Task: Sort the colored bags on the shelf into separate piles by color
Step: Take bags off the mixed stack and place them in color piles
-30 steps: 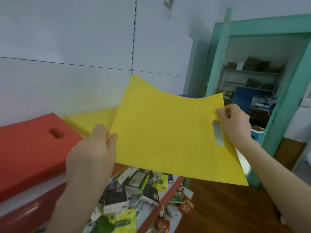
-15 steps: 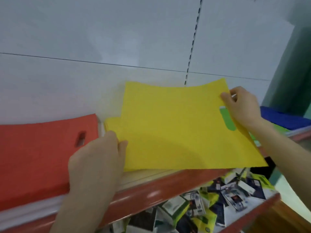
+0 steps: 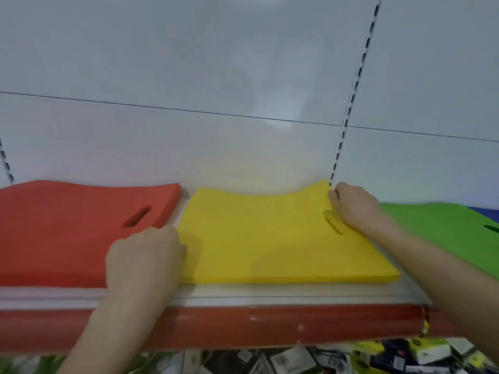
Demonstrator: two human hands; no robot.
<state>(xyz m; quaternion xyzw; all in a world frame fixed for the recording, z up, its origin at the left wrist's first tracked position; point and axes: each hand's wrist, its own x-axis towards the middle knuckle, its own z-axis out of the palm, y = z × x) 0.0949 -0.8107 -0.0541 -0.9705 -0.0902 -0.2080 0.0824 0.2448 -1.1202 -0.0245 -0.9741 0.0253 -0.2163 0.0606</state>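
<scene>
The yellow bags are lying in the middle of the shelf, reaching from its back nearly to its front edge. You are gripping their left edge with your left hand, fingers curled, and your right hand is pinching their back right corner. Red bags are sitting just left, green bags right.

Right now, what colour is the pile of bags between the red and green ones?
Yellow; the pile shows best in the head view.

red pile cut by the left edge, green pile by the right; fingertips of the left hand hidden at the yellow bag; lower-shelf packets blurred.
</scene>
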